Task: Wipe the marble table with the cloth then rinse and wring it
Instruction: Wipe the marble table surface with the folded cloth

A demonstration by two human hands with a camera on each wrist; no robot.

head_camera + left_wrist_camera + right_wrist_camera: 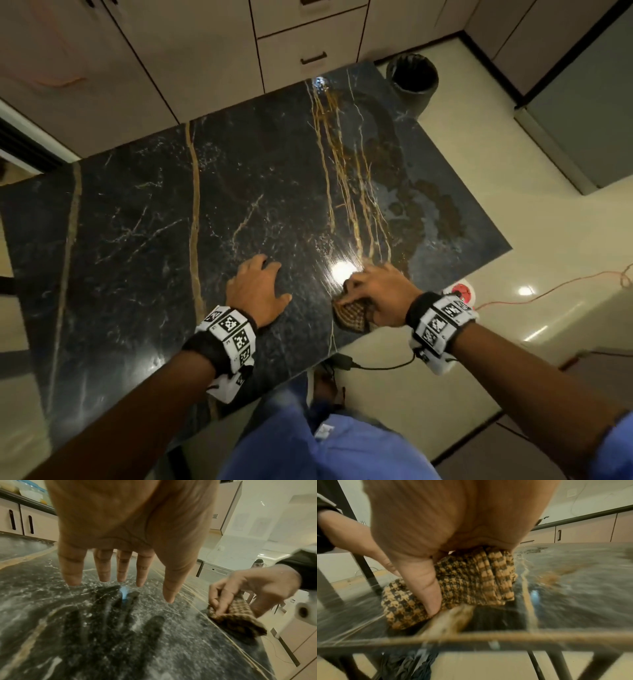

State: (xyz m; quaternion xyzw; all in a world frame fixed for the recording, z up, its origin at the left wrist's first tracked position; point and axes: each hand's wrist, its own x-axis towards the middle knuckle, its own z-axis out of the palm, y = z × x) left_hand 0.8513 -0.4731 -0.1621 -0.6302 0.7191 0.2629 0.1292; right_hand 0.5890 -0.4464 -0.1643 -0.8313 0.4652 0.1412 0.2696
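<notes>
The black marble table [144,240] with gold veins fills the head view. A brown and tan checked cloth [354,313] lies bunched near its front right edge. My right hand [380,294] grips the cloth [471,582] with thumb and fingers curled round it and holds it against the marble [573,588]. My left hand [258,287] is spread, fingers straight, just over the marble [85,635] to the left of the cloth [238,619]. In the left wrist view my left hand [120,580] holds nothing and my right hand [248,588] pinches the cloth.
A wet bluish and brown smear [424,205] covers the table's right part. A dark bin [412,77] stands on the floor beyond the far right corner. Cabinets with drawers [308,51] run behind. An orange cable [548,291] crosses the floor on the right.
</notes>
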